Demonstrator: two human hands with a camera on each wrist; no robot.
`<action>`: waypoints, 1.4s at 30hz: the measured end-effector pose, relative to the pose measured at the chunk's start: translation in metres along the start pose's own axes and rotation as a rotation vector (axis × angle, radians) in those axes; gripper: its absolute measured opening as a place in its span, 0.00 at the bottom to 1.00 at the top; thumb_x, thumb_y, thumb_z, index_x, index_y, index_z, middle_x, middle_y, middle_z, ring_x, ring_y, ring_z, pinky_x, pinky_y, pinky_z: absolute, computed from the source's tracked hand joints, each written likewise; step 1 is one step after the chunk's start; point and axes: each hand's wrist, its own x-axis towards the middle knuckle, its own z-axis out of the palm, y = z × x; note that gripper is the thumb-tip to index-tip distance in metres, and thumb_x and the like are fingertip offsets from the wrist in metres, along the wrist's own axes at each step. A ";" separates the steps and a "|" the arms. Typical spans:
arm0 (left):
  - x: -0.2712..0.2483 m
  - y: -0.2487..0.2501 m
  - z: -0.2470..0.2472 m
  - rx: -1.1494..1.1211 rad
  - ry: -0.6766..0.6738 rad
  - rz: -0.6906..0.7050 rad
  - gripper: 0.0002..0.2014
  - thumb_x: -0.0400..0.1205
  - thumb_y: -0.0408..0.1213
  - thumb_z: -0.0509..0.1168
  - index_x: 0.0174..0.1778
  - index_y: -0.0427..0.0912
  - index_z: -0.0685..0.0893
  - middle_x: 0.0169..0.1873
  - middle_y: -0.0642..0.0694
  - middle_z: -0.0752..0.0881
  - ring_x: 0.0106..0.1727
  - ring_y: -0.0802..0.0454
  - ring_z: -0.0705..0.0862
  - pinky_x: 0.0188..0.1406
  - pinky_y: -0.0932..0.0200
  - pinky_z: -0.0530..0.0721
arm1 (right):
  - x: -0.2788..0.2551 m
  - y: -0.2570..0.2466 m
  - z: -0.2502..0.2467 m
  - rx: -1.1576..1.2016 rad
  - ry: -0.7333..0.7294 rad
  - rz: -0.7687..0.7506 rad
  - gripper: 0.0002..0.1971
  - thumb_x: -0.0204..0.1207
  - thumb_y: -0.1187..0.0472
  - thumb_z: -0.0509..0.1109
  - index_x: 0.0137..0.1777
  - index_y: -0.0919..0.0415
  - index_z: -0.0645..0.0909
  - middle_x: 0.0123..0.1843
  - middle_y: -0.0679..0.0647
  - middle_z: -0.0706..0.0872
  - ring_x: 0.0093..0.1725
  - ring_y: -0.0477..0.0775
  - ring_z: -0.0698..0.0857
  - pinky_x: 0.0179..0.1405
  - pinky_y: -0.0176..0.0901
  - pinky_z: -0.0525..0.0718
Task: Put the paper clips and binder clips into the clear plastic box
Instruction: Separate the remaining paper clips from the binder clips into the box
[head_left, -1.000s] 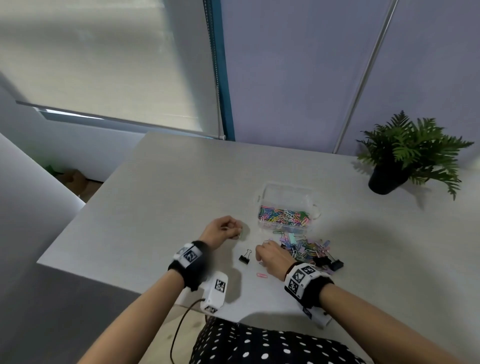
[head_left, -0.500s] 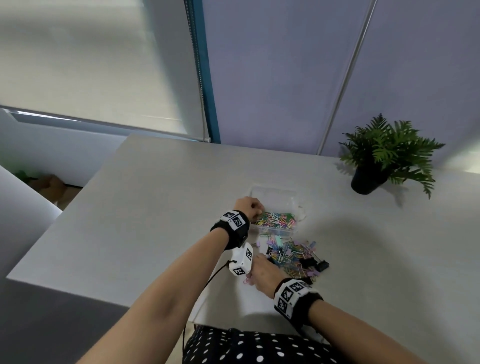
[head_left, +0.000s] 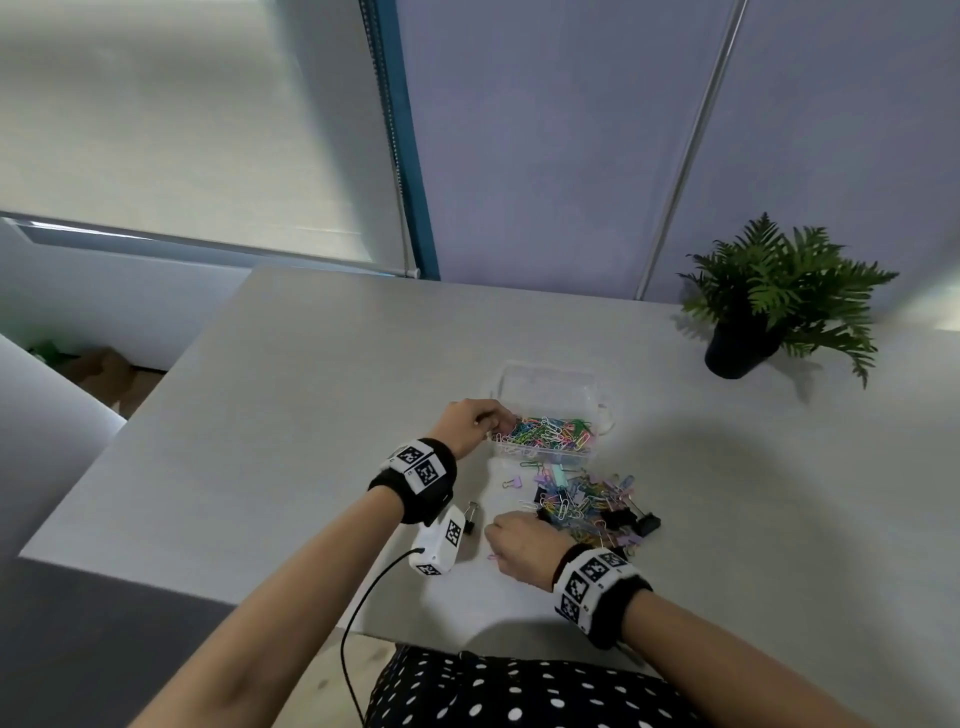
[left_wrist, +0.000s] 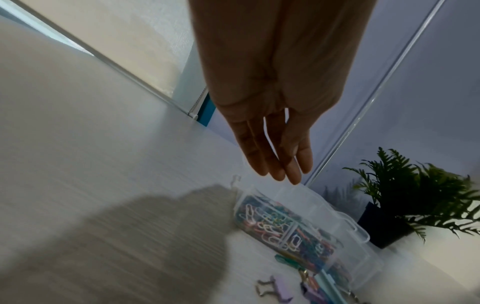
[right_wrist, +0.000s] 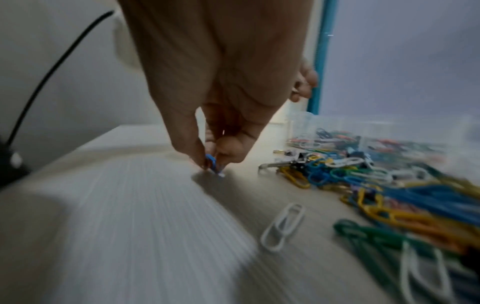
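Clip sorting on counter (head_left: 291, 395).
Left hand (left_wrist: 272, 127) spread slack above clear plastic box (head_left: 550, 387); right hand (right_wrist: 221, 115) grip pinching blue paper clip (right_wrist: 210, 160).

Soft daylight comes through the pale roller blind (head_left: 171, 130), leaving the light grey surface (head_left: 311, 389) evenly lit and rather dim. The potted green fern (head_left: 779, 291) casts a faint shadow away from the blind. Straight lines bow at the head view's edges. Both wrist views are smeared with motion blur; the left hand (left_wrist: 270, 127) throws a broad dark shadow below itself.
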 end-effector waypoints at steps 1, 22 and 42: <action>-0.004 -0.003 -0.001 0.017 -0.012 0.007 0.15 0.82 0.23 0.54 0.54 0.35 0.86 0.51 0.39 0.89 0.44 0.57 0.83 0.43 0.76 0.79 | -0.003 0.005 -0.005 0.065 0.023 0.013 0.06 0.76 0.66 0.60 0.48 0.70 0.75 0.49 0.65 0.80 0.50 0.62 0.79 0.47 0.51 0.75; -0.048 -0.037 0.067 0.673 -0.378 0.422 0.25 0.81 0.30 0.61 0.73 0.54 0.72 0.82 0.44 0.57 0.83 0.46 0.55 0.77 0.43 0.68 | -0.040 0.078 -0.035 -0.067 0.073 0.383 0.23 0.77 0.58 0.63 0.72 0.55 0.67 0.72 0.57 0.72 0.69 0.59 0.72 0.66 0.54 0.74; -0.067 -0.025 0.041 0.354 -0.155 0.185 0.12 0.81 0.40 0.63 0.56 0.40 0.85 0.64 0.44 0.82 0.67 0.48 0.75 0.68 0.55 0.72 | -0.042 0.078 -0.019 0.722 0.421 0.292 0.05 0.66 0.63 0.77 0.32 0.54 0.86 0.35 0.49 0.85 0.39 0.44 0.82 0.44 0.36 0.76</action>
